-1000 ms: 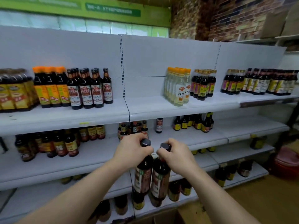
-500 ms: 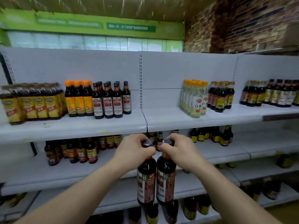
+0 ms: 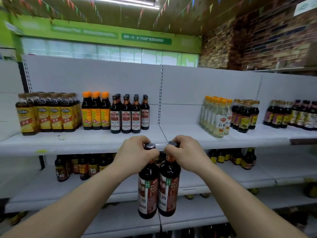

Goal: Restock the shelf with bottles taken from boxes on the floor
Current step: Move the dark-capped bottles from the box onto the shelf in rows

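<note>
Left hand (image 3: 135, 152): fingers curled round the neck of a dark sauce bottle (image 3: 148, 191), just under its black cap. Right hand (image 3: 184, 152): the same grip on a second dark bottle (image 3: 169, 189). Both bottles hang upright in the air in front of the shelving. Their bodies are side by side and appear to touch, and their caps are about level with the front lip of the top shelf (image 3: 77, 145). No boxes in view.

Handling (judgement): full of dark liquid and probably glass, so heavy for their size and breakable. The surface is smooth and the label glossy. A neck hold under the cap flange is secure against slipping, but it leaves the body free to swing, so the two could knock together or strike the shelf lip. The base needs to clear the lip and go down flat.

Surface: white shelf boards, flat, with a raised front edge. On the top shelf, from the left: yellow-labelled bottles (image 3: 46, 115), orange-capped bottles (image 3: 95, 114), white-labelled soy sauce bottles (image 3: 127, 115), then a bare stretch across the upright seam, then clear vinegar bottles (image 3: 217, 115) and more dark bottles beyond. The bare stretch looks like the likely place to set them.

Room: shop aisle. Brick wall (image 3: 257, 40) to the right, green sign band (image 3: 103, 33) above the shelving, bunting on the ceiling. The lower shelves are partly stocked.
</note>
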Demonstrator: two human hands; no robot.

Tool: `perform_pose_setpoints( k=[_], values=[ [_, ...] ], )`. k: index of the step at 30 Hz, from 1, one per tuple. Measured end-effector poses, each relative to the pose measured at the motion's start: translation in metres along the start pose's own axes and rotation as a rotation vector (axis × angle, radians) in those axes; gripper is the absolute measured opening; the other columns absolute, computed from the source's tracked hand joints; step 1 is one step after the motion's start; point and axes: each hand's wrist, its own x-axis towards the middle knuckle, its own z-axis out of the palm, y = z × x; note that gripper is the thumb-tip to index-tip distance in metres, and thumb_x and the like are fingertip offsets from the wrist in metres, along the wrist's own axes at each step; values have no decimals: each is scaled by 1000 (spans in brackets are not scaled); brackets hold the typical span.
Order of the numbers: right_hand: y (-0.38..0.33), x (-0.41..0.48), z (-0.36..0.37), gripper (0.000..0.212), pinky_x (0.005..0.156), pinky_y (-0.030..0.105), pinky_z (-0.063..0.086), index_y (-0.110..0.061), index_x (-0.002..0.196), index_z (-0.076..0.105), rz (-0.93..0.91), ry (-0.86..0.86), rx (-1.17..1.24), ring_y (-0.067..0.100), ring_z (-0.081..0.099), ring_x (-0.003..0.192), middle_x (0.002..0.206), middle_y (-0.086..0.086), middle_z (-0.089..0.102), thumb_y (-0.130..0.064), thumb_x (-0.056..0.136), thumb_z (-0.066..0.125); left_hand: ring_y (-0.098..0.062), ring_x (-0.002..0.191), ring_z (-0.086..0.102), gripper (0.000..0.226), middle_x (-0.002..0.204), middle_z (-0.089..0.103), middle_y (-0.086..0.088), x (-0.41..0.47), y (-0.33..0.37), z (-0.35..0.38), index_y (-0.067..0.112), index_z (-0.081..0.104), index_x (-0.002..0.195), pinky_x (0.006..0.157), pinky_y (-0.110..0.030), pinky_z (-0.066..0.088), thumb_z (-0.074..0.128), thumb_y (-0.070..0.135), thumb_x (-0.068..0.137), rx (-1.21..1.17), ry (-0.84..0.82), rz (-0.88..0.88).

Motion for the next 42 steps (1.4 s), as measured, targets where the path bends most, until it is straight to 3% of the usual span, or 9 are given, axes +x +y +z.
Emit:
perform_pose_setpoints(
  k=[10,15,26,30,34,36,38,40,42],
  values=[
    [-52,49,45,21,61,33,47,-19,82,70,25,48,23,17,62,67,72,-1,68,-40,83,72,-12,62,56,15,68,61,6,49,-38,-56,24,62,73,56,-27,41,71,36,75,-4,39,90],
    [-72,80,70,23,57,32,44,-20,79,68,23,77,-17,13,58,62,72,0,67,-42,83,71,-11,55,52,20,59,57,7,83,-65,-80,21,60,69,53,-29,41,71,37,73,-9,20,132],
    [-100,153,102,32,54,31,35,-5,86,70,-19,129,-53,14,44,56,65,1,56,-37,86,70,-15,61,56,22,68,64,-2,159,-94,-109,19,66,76,55,-32,41,73,40,77,14,51,185],
    [-97,183,107,31,52,30,34,-5,80,68,-37,143,-51,10,41,50,59,-1,54,-35,85,69,-8,55,51,30,56,57,8,180,-98,-109,21,66,74,53,-28,37,68,50,66,-41,39,159],
    [-89,215,109,32,45,22,33,-4,82,72,-73,118,-49,7,42,46,63,11,61,-36,85,68,-10,54,53,32,57,61,4,203,-103,-105,19,69,76,53,-33,42,70,50,67,-37,51,154],
    [-84,233,109,32,44,21,33,-5,78,72,-97,110,-43,7,42,45,58,7,58,-36,84,69,-12,55,53,25,62,63,-3,216,-107,-101,19,70,77,54,-33,41,72,44,72,-13,77,147],
    [-81,250,109,32,47,27,35,-5,76,70,-121,105,-37,7,40,43,52,-1,51,-36,84,70,-11,52,50,34,63,63,-7,228,-108,-99,18,70,76,54,-34,40,69,51,67,-34,94,152],
    [-78,266,108,31,47,26,34,-5,75,69,-138,92,-5,7,39,41,46,-6,46,-35,83,70,-11,51,49,43,60,61,-6,240,-108,-97,19,69,74,54,-35,40,62,59,59,-27,111,146],
    [-76,282,106,28,41,22,34,-5,75,70,-156,68,47,7,40,38,43,-8,45,-32,81,71,-11,50,48,36,55,57,-2,253,-109,-96,21,68,72,55,-35,40,66,55,63,-19,140,127]
  ],
)
